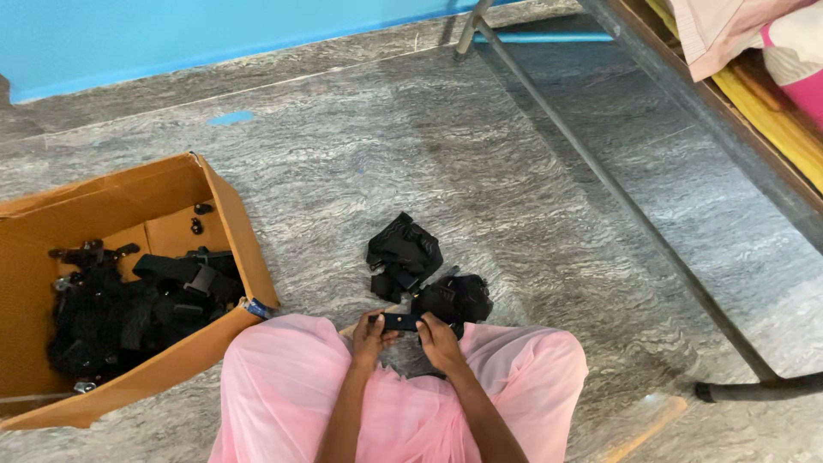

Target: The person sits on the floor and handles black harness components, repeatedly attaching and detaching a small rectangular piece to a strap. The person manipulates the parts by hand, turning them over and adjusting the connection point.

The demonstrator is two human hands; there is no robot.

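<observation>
- Seated on the floor in pink cloth, the left hand (370, 333) and right hand (437, 336) both pinch one small black strap piece (400, 321) between them.
- Just beyond lies a little heap of black straps (420, 270) on the grey stone floor (514, 189).
- The open brown cardboard box (231, 214) to the left holds many more.

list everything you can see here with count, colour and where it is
cardboard box: one, brown, open, on the floor at left
straps in the box: a tangled heap, too many to count, black
strap pile: one loose pile, black, on the floor ahead of the knees
small strap piece: one, black, held between both hands
floor: grey stone, veined
wall: blue, at top left
metal frame: grey bars, at right
bedding: pink, top right corner
pink garment: one, over the lap
left hand: gripping the piece's left end
right hand: gripping its right end
</observation>
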